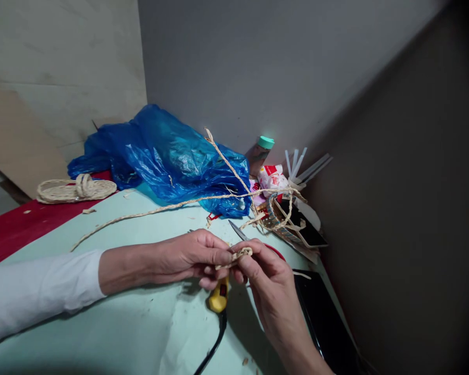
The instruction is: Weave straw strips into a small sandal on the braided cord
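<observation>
Between both hands is a short, folded piece of braided straw cord (242,253), held above the table. My left hand (203,255) pinches its left end between thumb and fingers. At its looped right end, my right hand (263,268) closes thumb and forefinger on it. Below the hands lies a yellow-handled tool with a black cable (218,298), probably a glue gun, its front hidden by the fingers. Scissors (239,230) with a red handle lie just behind my right hand, partly covered. A long braided straw cord (152,211) stretches across the table behind.
A blue plastic bag (172,156) fills the back. At the left, a woven straw slipper (76,190) rests on red cloth. Glue sticks (296,162), a red-white packet (272,178) and a green-capped bottle (264,143) stand back right. A black flat object (324,317) lies at right.
</observation>
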Available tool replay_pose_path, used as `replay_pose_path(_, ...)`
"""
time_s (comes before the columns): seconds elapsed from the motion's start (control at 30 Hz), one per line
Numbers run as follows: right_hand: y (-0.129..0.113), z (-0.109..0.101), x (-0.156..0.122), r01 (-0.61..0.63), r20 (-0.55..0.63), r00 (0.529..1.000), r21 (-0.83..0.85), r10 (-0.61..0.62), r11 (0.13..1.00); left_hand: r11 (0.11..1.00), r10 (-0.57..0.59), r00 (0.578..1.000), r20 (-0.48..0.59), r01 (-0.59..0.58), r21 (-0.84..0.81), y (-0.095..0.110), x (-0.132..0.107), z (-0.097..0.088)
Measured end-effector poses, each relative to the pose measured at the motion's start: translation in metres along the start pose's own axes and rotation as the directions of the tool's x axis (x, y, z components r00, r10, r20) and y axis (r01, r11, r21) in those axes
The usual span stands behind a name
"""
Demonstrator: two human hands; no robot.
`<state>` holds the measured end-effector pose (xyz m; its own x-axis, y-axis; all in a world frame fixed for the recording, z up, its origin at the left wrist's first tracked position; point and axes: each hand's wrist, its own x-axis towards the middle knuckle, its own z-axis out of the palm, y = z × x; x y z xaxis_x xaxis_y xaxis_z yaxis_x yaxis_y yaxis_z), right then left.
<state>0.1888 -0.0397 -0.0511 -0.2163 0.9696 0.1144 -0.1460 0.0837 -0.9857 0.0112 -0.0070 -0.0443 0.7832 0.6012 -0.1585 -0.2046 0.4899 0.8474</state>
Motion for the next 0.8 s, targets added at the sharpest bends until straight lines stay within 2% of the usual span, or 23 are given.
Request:
replay_pose_path(0.1,0.004,0.001,0.000,0.003,-0.068,0.998,-0.042,-0.006,0.999,0.988,0.018,1.000,-0.021,-0.015,0.156,0.004,-0.010,-0.001)
replay_pose_path(0.2,0.004,0.005,-0.003,-0.047,-0.025,0.999,0.012,0.047,0.999,0.958,-0.020,0.999,-0.044,0.032,0.285,0.007,-0.021,-0.001)
replay_pose_path(0.3,0.004,0.009,-0.004,-0.076,0.007,0.997,0.047,0.076,0.996,0.943,-0.050,0.998,-0.035,0.059,0.328,0.006,-0.025,-0.003)
replay_pose_path(0.37,0.005,0.010,-0.005,-0.064,-0.016,0.998,0.038,0.064,0.997,0.954,-0.054,0.998,-0.036,0.062,0.294,0.003,-0.023,-0.003)
replay_pose_path(0.53,0.004,0.011,-0.005,-0.066,-0.024,0.997,0.116,0.069,0.991,0.998,-0.061,0.995,-0.077,0.061,0.000,-0.005,-0.018,0.003)
replay_pose_path(0.67,0.000,0.009,-0.003,-0.118,0.085,0.991,0.145,0.106,0.982,0.994,-0.074,0.995,-0.065,0.068,-0.088,-0.006,-0.019,0.005)
replay_pose_path(0.8,-0.004,0.007,-0.002,-0.117,0.166,0.980,0.044,0.108,0.992,0.988,-0.077,0.996,-0.047,0.070,-0.139,-0.006,-0.020,0.003)
